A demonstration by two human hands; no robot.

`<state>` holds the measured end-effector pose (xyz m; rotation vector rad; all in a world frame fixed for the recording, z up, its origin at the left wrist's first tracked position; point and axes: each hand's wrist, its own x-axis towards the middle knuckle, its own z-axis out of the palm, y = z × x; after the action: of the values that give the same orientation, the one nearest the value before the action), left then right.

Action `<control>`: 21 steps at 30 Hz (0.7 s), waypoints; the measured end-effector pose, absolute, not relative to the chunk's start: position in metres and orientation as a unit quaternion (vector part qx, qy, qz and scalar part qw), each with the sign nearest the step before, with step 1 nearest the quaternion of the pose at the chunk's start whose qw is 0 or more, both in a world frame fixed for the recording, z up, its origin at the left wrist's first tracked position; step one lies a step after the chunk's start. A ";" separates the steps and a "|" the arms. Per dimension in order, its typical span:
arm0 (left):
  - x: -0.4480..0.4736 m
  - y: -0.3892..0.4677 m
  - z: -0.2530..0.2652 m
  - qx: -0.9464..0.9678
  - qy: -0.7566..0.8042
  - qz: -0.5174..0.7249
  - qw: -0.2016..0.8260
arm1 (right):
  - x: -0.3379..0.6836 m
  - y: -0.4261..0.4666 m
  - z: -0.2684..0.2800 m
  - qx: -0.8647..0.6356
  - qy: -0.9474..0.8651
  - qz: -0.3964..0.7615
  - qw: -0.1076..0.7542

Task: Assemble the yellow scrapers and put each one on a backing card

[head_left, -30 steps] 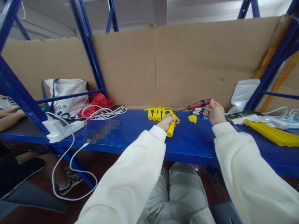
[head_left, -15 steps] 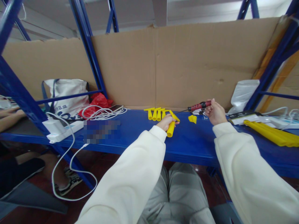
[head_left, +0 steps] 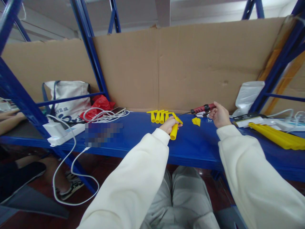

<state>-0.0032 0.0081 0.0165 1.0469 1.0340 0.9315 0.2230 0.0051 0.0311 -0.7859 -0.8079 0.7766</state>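
Observation:
My left hand (head_left: pixel 167 125) is closed around a yellow T-shaped plastic piece (head_left: pixel 174 132), with a hollow tube-like handle pointing toward me and a narrow crosspiece at the far end. At the right, my right hand (head_left: pixel 219 115) grips the end of a screwdriver (head_left: pixel 199 109) with a red and black handle. Its thin shaft runs left to the crosspiece; whether the tip sits in a screw is too small to tell. Several similar yellow pieces (head_left: pixel 157 117) stand in a row just behind my left hand. Small yellow parts (head_left: pixel 196 121) lie in a little pile below the screwdriver.
On the blue bench (head_left: pixel 143 140), a bundle of long yellow parts (head_left: pixel 276 135) lies right, near a power strip. White cables (head_left: pixel 102 115), a red bag (head_left: pixel 100 103) and a tote bag (head_left: pixel 69 95) are left. Cardboard (head_left: pixel 190 66) stands behind. Another person sits far left.
My right hand and the screwdriver have shifted very slightly left. My left hand and the yellow piece are almost still.

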 end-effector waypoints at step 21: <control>-0.004 0.009 0.016 0.468 0.441 0.406 0.649 | 0.226 0.005 0.031 -0.355 -0.360 0.395 0.767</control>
<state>-0.0036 0.0087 0.0161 1.0625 1.0032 0.9234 0.2259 0.0048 0.0312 -0.7706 -0.7815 0.8577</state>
